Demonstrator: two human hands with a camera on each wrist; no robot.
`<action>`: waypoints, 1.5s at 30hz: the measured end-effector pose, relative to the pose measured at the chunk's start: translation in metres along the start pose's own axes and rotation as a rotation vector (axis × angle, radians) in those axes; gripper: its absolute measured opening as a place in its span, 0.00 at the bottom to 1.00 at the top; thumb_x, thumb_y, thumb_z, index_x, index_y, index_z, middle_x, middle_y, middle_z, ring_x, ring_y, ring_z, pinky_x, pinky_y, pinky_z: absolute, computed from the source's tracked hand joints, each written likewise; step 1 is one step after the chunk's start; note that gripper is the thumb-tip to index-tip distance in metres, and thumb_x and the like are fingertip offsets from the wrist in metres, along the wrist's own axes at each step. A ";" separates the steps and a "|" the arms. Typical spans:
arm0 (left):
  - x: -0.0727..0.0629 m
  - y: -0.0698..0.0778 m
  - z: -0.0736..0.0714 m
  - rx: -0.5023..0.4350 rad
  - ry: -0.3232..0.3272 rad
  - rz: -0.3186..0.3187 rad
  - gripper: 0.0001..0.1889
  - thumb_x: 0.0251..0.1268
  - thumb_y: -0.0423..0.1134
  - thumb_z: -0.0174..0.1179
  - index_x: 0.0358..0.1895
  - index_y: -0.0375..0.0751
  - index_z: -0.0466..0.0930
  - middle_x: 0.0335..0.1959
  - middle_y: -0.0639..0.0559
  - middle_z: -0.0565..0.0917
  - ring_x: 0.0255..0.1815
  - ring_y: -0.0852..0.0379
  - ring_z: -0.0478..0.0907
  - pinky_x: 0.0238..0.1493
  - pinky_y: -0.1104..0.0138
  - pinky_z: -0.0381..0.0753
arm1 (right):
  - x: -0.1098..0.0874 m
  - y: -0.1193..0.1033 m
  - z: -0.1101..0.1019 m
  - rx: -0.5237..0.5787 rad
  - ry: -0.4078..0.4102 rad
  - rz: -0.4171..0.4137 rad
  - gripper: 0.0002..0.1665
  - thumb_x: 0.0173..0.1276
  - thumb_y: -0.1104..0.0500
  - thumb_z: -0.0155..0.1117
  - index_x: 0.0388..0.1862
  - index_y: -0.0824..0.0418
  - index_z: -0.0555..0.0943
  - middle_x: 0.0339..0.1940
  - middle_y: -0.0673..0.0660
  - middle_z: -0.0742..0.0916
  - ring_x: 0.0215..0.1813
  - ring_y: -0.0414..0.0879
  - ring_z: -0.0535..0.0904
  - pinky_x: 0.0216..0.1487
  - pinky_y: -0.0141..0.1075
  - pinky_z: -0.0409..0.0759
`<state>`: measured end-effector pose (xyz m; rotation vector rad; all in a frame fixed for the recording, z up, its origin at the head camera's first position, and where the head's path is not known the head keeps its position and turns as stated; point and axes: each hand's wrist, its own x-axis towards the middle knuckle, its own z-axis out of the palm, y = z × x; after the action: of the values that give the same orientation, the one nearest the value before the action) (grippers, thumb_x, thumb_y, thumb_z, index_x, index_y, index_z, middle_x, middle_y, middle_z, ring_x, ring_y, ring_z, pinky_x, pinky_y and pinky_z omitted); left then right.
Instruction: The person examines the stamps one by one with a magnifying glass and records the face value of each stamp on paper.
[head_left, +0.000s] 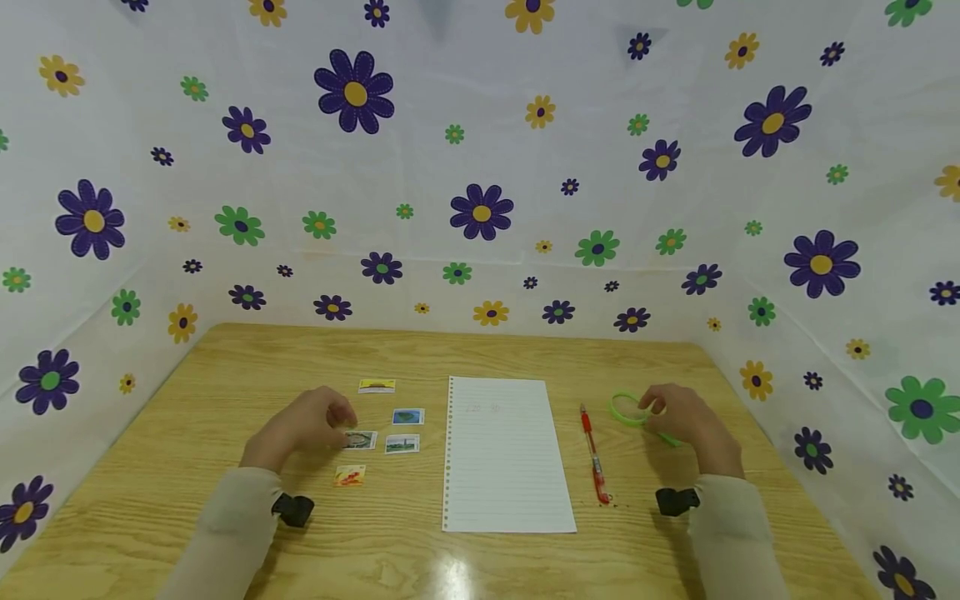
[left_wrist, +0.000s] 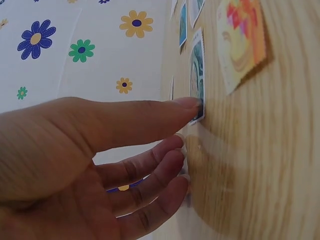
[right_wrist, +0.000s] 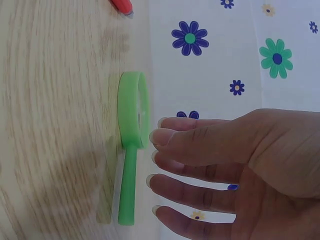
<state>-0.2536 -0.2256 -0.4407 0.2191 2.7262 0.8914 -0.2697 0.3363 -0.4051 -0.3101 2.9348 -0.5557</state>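
Note:
My left hand is low over the left part of the table, its thumb overlapping the lower edge of a stamp with a green picture. The stamp lies on the wood and the other fingers are slightly bent below the thumb. More stamps lie around it, one of them red and orange. On the right, a green magnifying glass lies on the table. My right hand hovers beside its lens and handle, fingers loosely extended and nothing between them; the fingertips stand just off the rim in the right wrist view.
A lined sheet of paper with faint red writing near its top lies mid-table. Between it and the magnifying glass is a red pen. A white cloth with flowers encloses the wooden table at the back and sides.

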 end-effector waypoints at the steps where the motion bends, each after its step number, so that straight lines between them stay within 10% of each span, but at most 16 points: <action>1: 0.000 0.000 0.000 -0.004 -0.003 0.003 0.11 0.56 0.31 0.75 0.42 0.41 0.87 0.44 0.46 0.85 0.45 0.49 0.77 0.54 0.50 0.81 | 0.000 0.002 0.000 0.001 -0.004 0.006 0.12 0.65 0.68 0.67 0.47 0.69 0.82 0.44 0.71 0.84 0.46 0.63 0.80 0.48 0.58 0.80; 45: 0.004 -0.009 -0.002 -0.045 -0.031 0.008 0.08 0.56 0.32 0.75 0.38 0.39 0.88 0.37 0.48 0.86 0.38 0.53 0.76 0.44 0.62 0.79 | 0.006 0.029 0.006 0.037 -0.061 0.090 0.07 0.61 0.70 0.68 0.39 0.71 0.84 0.37 0.64 0.87 0.39 0.52 0.81 0.43 0.47 0.81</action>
<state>-0.2580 -0.2330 -0.4451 0.2337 2.6757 0.9428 -0.2793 0.3598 -0.4218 -0.1868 2.8592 -0.5764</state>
